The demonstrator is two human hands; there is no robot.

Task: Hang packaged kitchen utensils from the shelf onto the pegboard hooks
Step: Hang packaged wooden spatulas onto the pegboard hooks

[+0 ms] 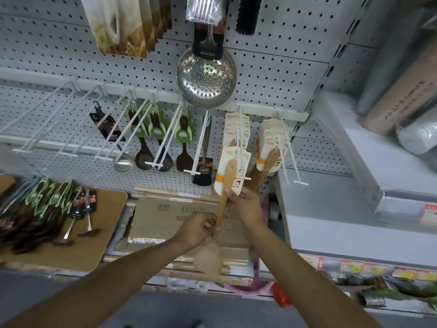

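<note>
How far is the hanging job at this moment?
Done: several hooks already carry packs, such as the green-carded spoons and the stacks of wooden spoons. In hand: the left hand and right hand hold a carded wooden spoon at a hook's tip, apparently threading it. Left: a pile of packaged utensils lies on the shelf, and the far-left hooks are bare.

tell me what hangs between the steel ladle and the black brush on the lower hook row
In the head view, dark brown spoons on green cards hang between the steel ladle and the black brush.
</note>
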